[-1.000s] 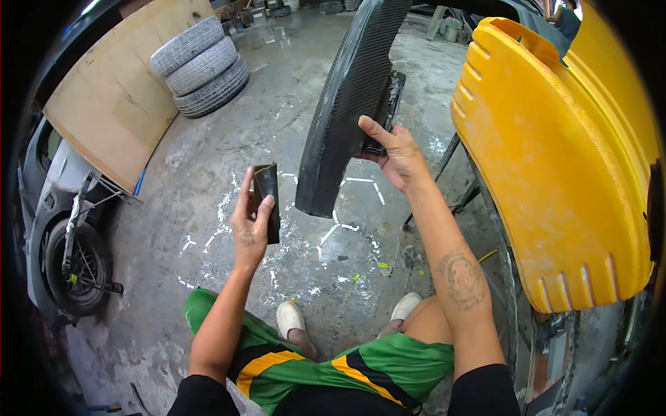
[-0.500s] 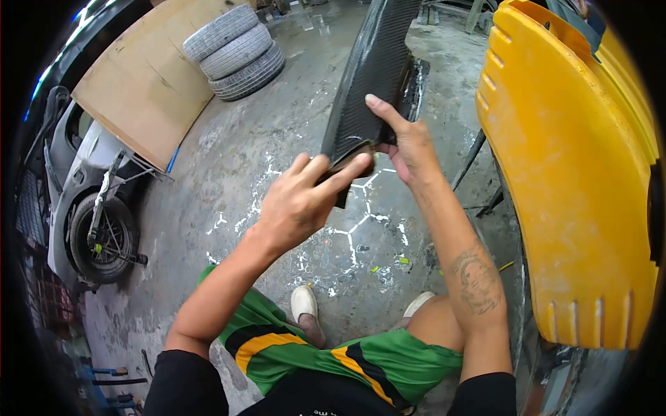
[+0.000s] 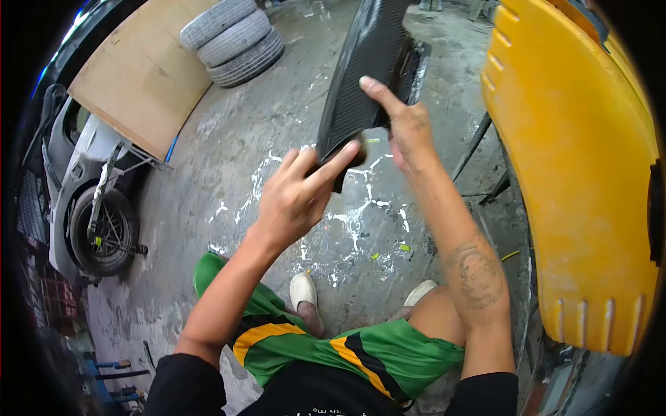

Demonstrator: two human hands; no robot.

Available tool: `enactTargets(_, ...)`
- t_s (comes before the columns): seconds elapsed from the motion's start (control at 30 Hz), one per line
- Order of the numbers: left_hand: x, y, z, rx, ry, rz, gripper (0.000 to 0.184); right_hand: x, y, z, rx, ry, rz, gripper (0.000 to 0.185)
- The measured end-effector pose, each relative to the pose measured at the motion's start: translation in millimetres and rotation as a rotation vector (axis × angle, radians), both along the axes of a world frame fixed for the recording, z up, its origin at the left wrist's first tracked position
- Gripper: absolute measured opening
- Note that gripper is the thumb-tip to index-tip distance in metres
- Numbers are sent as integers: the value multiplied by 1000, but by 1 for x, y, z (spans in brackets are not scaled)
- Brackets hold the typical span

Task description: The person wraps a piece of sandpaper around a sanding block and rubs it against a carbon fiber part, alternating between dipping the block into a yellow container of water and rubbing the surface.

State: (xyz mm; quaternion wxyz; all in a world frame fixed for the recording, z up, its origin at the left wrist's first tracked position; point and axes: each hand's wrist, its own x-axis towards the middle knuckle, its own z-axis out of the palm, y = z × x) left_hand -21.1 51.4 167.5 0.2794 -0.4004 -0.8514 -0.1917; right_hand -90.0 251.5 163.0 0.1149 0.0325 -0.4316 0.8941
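A long black carbon-fibre part (image 3: 361, 76) with a woven pattern reaches up from the middle to the top edge. My right hand (image 3: 409, 132) grips its right edge, thumb laid on the woven face and the other fingers behind it, largely hidden. At the lower end, my left hand (image 3: 295, 191) presses a small dark folded sheet (image 3: 357, 154), which looks like sandpaper, against the part's edge. Its fingers are bent over the sheet and somewhat blurred.
Stacked tyres (image 3: 232, 41) and a tan board (image 3: 142, 83) stand at the upper left. A grey motorcycle-like body with a wheel (image 3: 104, 232) is on the left. A large yellow panel (image 3: 576, 187) on a dark stand fills the right. White marks and yellow-green scraps dot the concrete floor (image 3: 201, 180).
My left hand has shifted slightly up and left along the part's lower end with the dark sheet. My right hand keeps its hold, and the view has tilted slightly.
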Motion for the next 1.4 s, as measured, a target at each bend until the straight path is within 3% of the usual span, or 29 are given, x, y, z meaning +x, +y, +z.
enactTargets(0.2,17,-5,-18,7,-63,63,75,-7,5,-7,87,67,-98,34)
enactTargets(0.37,7,3,-7,44,-42,-10,76,0,13,0,71,-13,6,35)
enactTargets(0.43,14,-3,-8,-17,-77,19,77,-1,13,0,113,-4,-28,34)
enactTargets(0.5,13,-6,-6,-81,-73,6,67,-4,10,-10,122,17,-60,35)
enactTargets(0.6,2,6,4,-67,-49,-38,68,-1,18,-2,106,-48,60,42)
enactTargets(0.73,5,-14,0,-131,-75,-48,68,5,20,5,220,-66,-11,42)
enactTargets(0.9,-13,17,13,-79,-5,-145,67,2,19,1,121,-64,62,42)
enactTargets(1.1,1,-3,10,-216,-90,-10,65,-1,11,-5,103,39,9,39)
enactTargets(1.17,-10,19,14,-87,-20,-150,64,-1,20,-4,129,-6,52,39)
enactTargets(1.3,14,-22,-7,-188,-117,-22,62,-4,20,-5,131,32,-22,38)
enactTargets(1.37,5,2,12,-207,-114,-7,61,0,13,-5,112,-34,51,41)
enactTargets(1.4,-7,16,16,-180,-59,-53,69,0,14,-3,68,-29,80,40)
